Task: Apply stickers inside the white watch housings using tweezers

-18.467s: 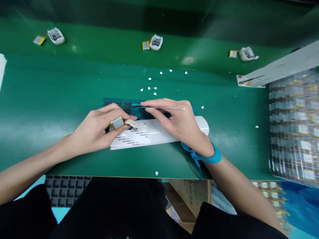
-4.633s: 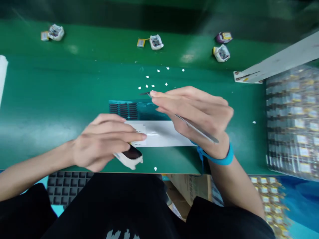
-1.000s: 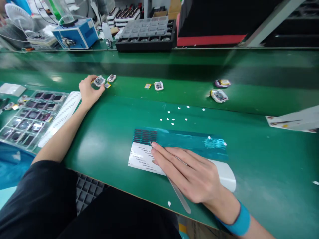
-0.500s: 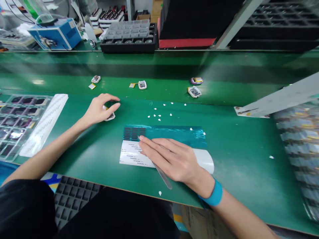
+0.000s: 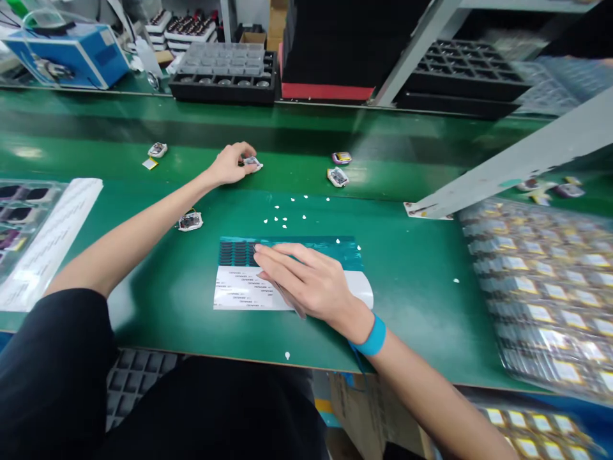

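Observation:
My left hand (image 5: 230, 165) reaches to the far part of the green bench, with thumb and fingers closed around a small white-cased electronic device (image 5: 253, 164). My right hand (image 5: 318, 281) grips metal tweezers (image 5: 294, 304), their tips by the rows of small dark strips (image 5: 233, 253) on a teal film sheet (image 5: 287, 243). White printed backing paper (image 5: 244, 297) lies along the film's near side, curling at its right end. Another white device (image 5: 190, 221), with exposed electronics, rests below my left forearm.
More devices (image 5: 338, 177) (image 5: 158, 150) lie along the back. Small white tabs (image 5: 276, 219) are scattered mid-bench. Clear trays (image 5: 29, 211) stand at left, stacked trays (image 5: 546, 287) at right. A slanting white post (image 5: 502, 156) meets the bench at right.
My left hand has left the nearer device and moved right and away to another one at the back. My right hand stays over the film with the tweezers. The view has shifted right.

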Demonstrator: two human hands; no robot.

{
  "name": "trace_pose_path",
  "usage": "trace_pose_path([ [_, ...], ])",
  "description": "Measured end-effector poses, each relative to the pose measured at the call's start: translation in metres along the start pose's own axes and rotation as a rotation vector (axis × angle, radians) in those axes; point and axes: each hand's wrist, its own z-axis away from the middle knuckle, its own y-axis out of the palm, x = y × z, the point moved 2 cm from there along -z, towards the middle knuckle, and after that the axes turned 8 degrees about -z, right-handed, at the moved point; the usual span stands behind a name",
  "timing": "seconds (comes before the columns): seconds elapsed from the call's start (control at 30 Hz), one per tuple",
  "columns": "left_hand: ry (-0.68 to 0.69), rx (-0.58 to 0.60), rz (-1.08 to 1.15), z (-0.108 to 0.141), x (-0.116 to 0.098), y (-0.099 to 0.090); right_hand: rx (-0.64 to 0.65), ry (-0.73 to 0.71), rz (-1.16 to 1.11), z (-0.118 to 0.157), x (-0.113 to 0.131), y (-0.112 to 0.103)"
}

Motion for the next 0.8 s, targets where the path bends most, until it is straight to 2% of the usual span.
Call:
trace_pose_path([
  [0.1,-0.061,0.050,0.028,-0.008,0.003,-0.008,0.012,-0.006,0.005,-0.002,0.003,0.000],
  [0.2,-0.119,0.203,0.023,-0.014,0.001,-0.017,0.021,-0.008,-0.011,-0.002,0.004,-0.003],
  [0.27,-0.152,0.267,0.015,-0.008,-0.006,-0.023,0.027,-0.004,-0.020,-0.002,0.003,-0.005],
  [0.3,-0.154,0.258,0.047,0.000,-0.012,-0.027,0.028,0.001,-0.018,-0.002,0.002,-0.006],
  [0.4,-0.069,0.100,0.323,0.045,-0.047,-0.038,-0.016,0.054,-0.012,-0.002,0.000,-0.008],
  [0.47,-0.013,0.067,0.451,0.086,-0.077,-0.043,-0.090,0.124,-0.054,-0.002,-0.002,-0.009],
  [0.5,0.015,0.077,0.549,0.107,-0.092,-0.045,-0.133,0.164,-0.088,-0.002,-0.002,-0.009],
  [0.6,0.006,0.252,0.778,0.163,-0.126,-0.046,-0.217,0.276,-0.180,-0.001,-0.001,-0.008],
  [0.67,-0.019,0.327,0.853,0.189,-0.134,-0.042,-0.200,0.322,-0.233,0.000,0.000,-0.007],
  [0.7,-0.028,0.329,0.868,0.199,-0.135,-0.040,-0.176,0.327,-0.253,0.000,0.001,-0.006],
  [0.8,-0.016,0.229,0.855,0.216,-0.131,-0.031,-0.115,0.299,-0.265,-0.002,0.005,-0.004],
])
